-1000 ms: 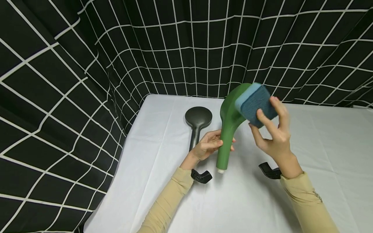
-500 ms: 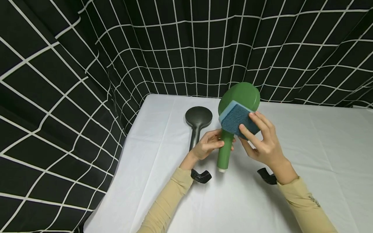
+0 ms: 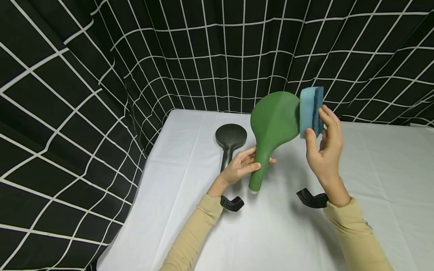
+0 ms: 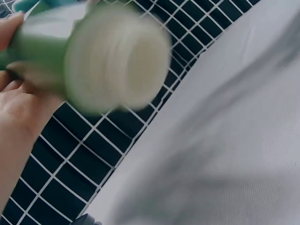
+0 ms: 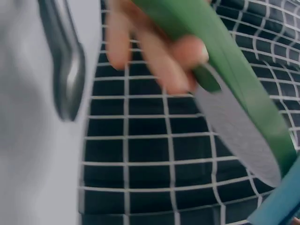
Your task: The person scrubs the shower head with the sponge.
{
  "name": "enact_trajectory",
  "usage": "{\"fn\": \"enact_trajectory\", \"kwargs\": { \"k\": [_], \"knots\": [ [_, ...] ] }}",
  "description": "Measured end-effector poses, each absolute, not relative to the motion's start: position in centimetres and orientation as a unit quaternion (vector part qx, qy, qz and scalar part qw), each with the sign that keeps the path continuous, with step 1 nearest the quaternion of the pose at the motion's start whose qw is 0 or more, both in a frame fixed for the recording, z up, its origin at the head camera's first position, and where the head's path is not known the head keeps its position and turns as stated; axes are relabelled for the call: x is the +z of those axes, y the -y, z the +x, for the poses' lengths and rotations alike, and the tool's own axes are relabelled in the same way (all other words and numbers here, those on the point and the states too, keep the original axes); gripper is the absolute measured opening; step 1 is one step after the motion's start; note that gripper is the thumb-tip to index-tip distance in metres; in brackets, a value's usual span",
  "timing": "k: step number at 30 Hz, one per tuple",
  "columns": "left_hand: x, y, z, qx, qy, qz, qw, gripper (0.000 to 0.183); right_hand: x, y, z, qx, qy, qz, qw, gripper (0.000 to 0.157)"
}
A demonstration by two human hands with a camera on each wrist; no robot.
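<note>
My left hand (image 3: 239, 167) grips the handle of a green handheld shower head (image 3: 274, 116), raised above the table with its round back toward the head camera. Its pale end fitting (image 4: 119, 58) fills much of the left wrist view, blurred. In the right wrist view the grey spray face (image 5: 239, 131) shows on the far side. My right hand (image 3: 325, 150) pinches a two-tone blue sponge (image 3: 307, 113) by its darker layer. The lighter layer meets the right rim of the green head. Most of the left fingers are hidden behind the handle in the head view.
A dark grey handheld shower head (image 3: 231, 136) lies on the white-covered table (image 3: 183, 158), left of the green one. Black cloth with a white grid (image 3: 203, 67) hangs behind and along the left. Black wrist mounts (image 3: 232, 203) sit at both wrists.
The sponge has gone from in front of the green shower head's neck to its right rim, turning edge-on. The green shower head has tilted slightly and its handle end has shifted left.
</note>
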State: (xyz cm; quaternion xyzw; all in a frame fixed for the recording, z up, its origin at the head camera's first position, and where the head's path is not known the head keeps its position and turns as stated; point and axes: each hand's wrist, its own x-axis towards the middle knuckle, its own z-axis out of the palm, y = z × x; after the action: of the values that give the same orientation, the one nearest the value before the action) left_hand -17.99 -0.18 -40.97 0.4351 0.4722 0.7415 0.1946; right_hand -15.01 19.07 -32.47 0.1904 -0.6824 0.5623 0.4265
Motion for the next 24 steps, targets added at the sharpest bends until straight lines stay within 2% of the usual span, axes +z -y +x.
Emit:
{"fn": "enact_trajectory", "kwargs": {
  "k": [9,15,18,24],
  "knots": [
    [-40.4,0.2,-18.1,0.737,-0.514,0.422,0.122,0.063,-37.8,-19.4,-14.8,0.631,0.660,0.197,0.357,0.049],
    [-40.1,1.0,-18.1,0.703,-0.551,0.430,0.129,0.065,-34.7,-20.1,-14.9,0.583,0.711,0.136,0.369,0.036],
    [-40.1,1.1,-18.1,0.697,-0.550,0.439,0.140,0.065,-32.9,-20.9,-15.6,0.538,0.744,0.113,0.379,0.035],
    [-40.3,0.9,-18.3,0.709,-0.536,0.443,0.116,0.066,-33.4,-21.7,-16.3,0.546,0.744,0.092,0.373,0.037]
  ]
}}
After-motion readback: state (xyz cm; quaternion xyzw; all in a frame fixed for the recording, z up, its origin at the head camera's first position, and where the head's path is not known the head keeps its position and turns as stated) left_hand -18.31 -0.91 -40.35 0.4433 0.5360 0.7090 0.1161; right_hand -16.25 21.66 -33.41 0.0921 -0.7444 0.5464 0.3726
